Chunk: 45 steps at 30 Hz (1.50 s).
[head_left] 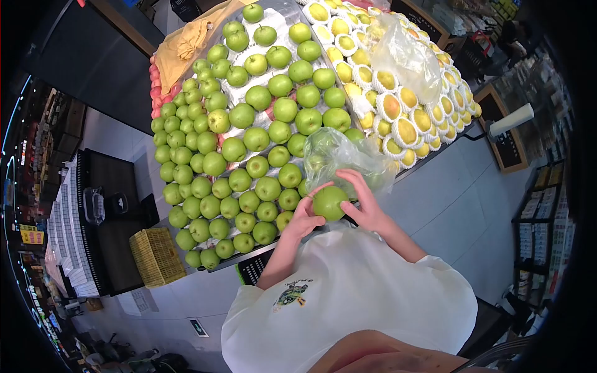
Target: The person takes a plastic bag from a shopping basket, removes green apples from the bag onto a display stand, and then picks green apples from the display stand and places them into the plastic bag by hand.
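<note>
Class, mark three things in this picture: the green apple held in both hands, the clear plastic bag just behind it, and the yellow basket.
green apple (329, 202), head view, middle of its skin.
clear plastic bag (339, 155), head view, crinkled front.
yellow basket (157, 256), head view, its woven top.

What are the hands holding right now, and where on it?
A green apple, cupped between both hands: left hand on its left side, right hand on its right, beside a clear plastic bag.
</note>
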Each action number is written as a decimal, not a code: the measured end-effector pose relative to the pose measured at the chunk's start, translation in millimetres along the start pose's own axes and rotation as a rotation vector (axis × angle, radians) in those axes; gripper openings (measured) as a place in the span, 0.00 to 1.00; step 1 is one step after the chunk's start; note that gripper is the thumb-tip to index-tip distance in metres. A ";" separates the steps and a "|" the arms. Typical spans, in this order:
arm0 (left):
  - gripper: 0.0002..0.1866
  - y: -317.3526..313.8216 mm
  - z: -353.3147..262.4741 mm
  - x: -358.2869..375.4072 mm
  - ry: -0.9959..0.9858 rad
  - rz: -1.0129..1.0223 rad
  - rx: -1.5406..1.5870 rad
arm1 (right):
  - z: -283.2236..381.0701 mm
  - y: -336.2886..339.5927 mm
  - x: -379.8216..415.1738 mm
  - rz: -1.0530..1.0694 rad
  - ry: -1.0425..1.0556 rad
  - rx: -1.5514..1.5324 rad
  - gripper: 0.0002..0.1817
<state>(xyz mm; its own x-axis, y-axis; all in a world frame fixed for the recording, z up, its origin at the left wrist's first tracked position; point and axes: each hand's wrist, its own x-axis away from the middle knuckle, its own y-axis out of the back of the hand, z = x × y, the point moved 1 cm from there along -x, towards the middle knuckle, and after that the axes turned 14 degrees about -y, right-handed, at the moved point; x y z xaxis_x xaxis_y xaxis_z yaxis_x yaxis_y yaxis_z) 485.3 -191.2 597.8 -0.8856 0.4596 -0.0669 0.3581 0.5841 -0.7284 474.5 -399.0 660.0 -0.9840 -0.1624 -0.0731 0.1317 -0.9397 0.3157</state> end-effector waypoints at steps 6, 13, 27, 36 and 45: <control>0.57 14.5 18.2 7.7 -0.034 0.018 0.017 | -6.0 -2.2 -4.0 0.263 -0.004 -0.019 0.32; 0.52 0.9 5.8 0.8 0.060 -0.117 -0.107 | -21.2 -22.2 6.5 0.229 -0.191 -0.256 0.33; 0.40 13.8 27.7 6.9 -0.026 -0.354 -0.146 | -21.7 -35.2 5.4 -0.015 -0.108 -0.136 0.45; 0.40 29.1 28.4 15.8 0.020 -0.339 -0.247 | -22.1 -42.4 13.3 0.069 -0.143 -0.010 0.44; 0.35 21.4 21.4 18.3 -0.083 -0.377 -0.327 | -23.7 -59.5 17.7 0.113 -0.161 0.015 0.55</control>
<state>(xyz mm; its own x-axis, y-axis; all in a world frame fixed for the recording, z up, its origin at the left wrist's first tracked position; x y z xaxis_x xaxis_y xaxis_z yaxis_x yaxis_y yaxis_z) 470.4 -184.6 566.4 -0.9870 0.1292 0.0957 0.0709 0.8842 -0.4616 452.1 -353.1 617.5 -0.9697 -0.2154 0.1153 0.2418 -0.9136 0.3270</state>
